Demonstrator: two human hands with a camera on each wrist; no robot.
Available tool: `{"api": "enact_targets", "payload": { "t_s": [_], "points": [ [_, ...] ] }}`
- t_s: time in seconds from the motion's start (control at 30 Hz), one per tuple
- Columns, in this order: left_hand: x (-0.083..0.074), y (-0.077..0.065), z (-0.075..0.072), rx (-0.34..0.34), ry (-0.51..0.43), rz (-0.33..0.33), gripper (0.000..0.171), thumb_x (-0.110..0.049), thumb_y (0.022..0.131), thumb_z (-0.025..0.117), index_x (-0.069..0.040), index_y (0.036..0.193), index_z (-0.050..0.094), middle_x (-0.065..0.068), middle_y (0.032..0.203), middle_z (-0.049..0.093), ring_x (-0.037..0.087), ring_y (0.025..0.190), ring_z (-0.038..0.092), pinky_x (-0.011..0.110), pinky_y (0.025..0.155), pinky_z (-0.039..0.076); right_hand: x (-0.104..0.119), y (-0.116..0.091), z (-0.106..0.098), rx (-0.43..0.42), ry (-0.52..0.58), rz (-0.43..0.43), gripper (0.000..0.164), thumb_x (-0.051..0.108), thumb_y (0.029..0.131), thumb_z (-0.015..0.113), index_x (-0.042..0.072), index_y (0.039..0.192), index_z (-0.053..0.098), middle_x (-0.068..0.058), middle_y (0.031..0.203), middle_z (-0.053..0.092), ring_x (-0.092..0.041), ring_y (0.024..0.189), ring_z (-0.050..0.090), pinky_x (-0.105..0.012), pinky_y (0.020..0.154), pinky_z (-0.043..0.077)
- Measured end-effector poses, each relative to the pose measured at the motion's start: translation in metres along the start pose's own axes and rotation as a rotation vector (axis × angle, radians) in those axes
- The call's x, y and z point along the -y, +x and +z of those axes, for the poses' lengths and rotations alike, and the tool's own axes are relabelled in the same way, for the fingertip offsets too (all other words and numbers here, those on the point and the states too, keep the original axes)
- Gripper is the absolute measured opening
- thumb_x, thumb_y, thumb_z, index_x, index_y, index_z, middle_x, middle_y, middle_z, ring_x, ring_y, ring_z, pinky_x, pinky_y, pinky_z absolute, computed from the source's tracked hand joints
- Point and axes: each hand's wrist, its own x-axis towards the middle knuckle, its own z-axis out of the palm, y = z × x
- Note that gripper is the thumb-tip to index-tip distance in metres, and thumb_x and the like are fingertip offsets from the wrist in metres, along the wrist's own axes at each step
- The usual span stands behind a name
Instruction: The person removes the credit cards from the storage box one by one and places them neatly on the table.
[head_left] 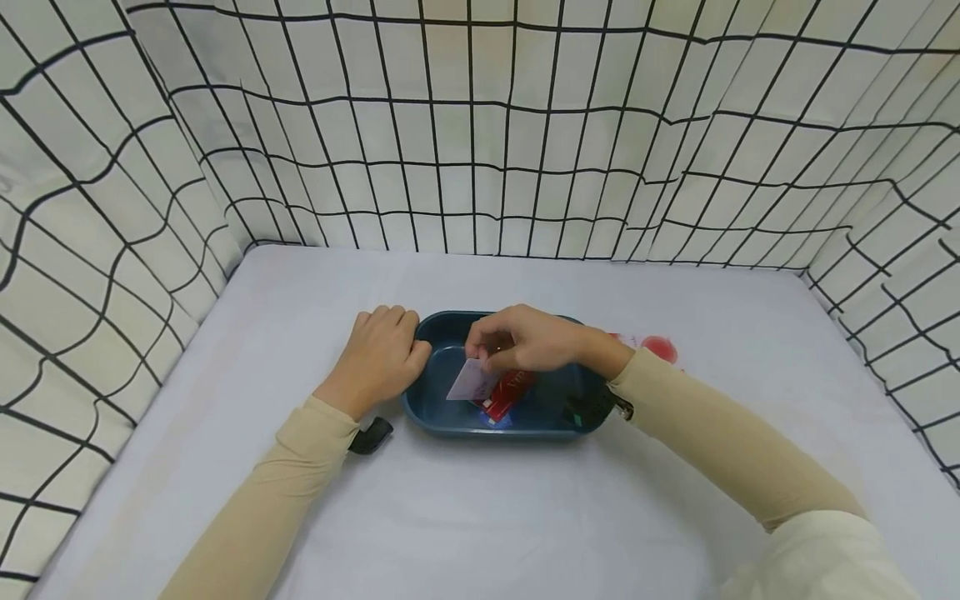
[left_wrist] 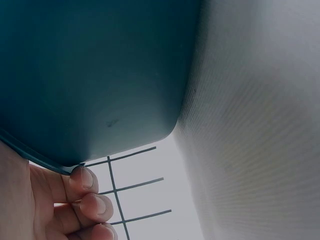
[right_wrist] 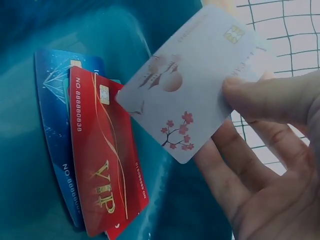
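A white plastic card (right_wrist: 175, 95) with a chip and pink blossoms is pinched between the thumb and fingers of my right hand (head_left: 536, 337). It is tilted above the dark teal tub (head_left: 435, 412). Below it in the tub lie a red VIP card (right_wrist: 97, 150) and a blue card (right_wrist: 52, 130), overlapping, with another red card's edge showing beneath. My left hand (head_left: 378, 358) grips the tub's left rim, its fingers curled over the edge in the left wrist view (left_wrist: 92, 200).
The tub stands on a white cloth-covered table (head_left: 480, 517). Black netting (head_left: 472, 133) over white sheeting encloses the back and sides. Beyond my right wrist lies a round red thing (head_left: 660, 348) on the cloth, partly hidden by the arm.
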Motion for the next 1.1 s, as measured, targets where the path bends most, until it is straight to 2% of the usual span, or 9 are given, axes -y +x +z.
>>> {"api": "enact_targets", "payload": {
  "t_s": [0.13,0.37,0.67,1.1],
  "points": [
    [-0.001,0.000,0.001,0.006,-0.004,-0.007,0.021,-0.021,0.091,0.049,-0.004,0.082,0.057,0.010,0.076,0.054,0.031,0.076,0.050,0.042,0.073,0.035,-0.001,-0.006,0.000,-0.007,0.009,-0.011,0.015,0.005,0.095,0.069,0.012,0.108,0.070,-0.005,0.107,0.069,-0.018,0.098,0.065,-0.030,0.096,0.058],
    [-0.002,0.000,0.004,0.024,-0.002,-0.009,0.019,-0.020,0.092,0.049,-0.004,0.084,0.057,0.009,0.077,0.054,0.029,0.076,0.050,0.042,0.074,0.035,0.000,-0.016,-0.002,-0.083,0.011,0.003,0.017,0.008,0.092,0.074,0.013,0.108,0.071,-0.005,0.104,0.071,-0.018,0.094,0.067,-0.030,0.091,0.060],
    [-0.001,0.000,0.003,0.034,0.000,-0.015,0.018,-0.019,0.093,0.048,-0.006,0.082,0.056,0.007,0.075,0.051,0.027,0.075,0.047,0.040,0.072,0.032,0.002,-0.031,-0.006,-0.183,-0.009,0.003,0.022,0.010,0.092,0.075,0.012,0.113,0.069,-0.005,0.097,0.067,-0.017,0.090,0.065,-0.030,0.090,0.059],
    [-0.001,0.001,0.004,0.023,0.002,-0.011,0.017,-0.017,0.092,0.048,-0.005,0.082,0.056,0.008,0.075,0.051,0.027,0.074,0.047,0.040,0.072,0.032,0.007,-0.056,-0.010,-0.288,0.049,0.039,0.025,0.012,0.092,0.075,0.014,0.116,0.069,-0.004,0.099,0.067,-0.021,0.092,0.066,-0.030,0.084,0.061]
  ]
}}
